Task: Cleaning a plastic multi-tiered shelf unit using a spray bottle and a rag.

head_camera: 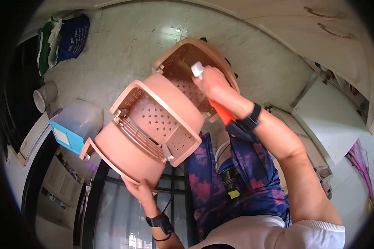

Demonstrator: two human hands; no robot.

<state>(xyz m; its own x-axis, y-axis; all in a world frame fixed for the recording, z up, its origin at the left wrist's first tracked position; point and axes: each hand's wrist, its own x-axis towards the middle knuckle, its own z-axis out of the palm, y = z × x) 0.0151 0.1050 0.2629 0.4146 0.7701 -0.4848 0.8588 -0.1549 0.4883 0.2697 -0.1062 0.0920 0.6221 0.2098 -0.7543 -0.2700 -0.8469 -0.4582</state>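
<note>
A pink plastic storage rack of tiered baskets (174,93) lies before me at a slant, its baskets opening towards the upper left and clover-shaped holes in their bases. My left hand (140,191) grips the rim of the nearest basket (127,151). Over the farthest basket (191,46), my right hand (212,81) closes around a small white object (197,69), blurred and partly hidden by the fingers. Below my right forearm an orange surface (222,109) shows; I cannot tell whether it belongs to the white object.
A clear bin with a blue lid (68,138) and a small waste bin (45,95) stand left. Bags (71,39) lie at the upper left. Cabinets with handles (336,32) line the upper right. A white panel (327,115) stands right. Water drops (176,29) dot the tiled floor.
</note>
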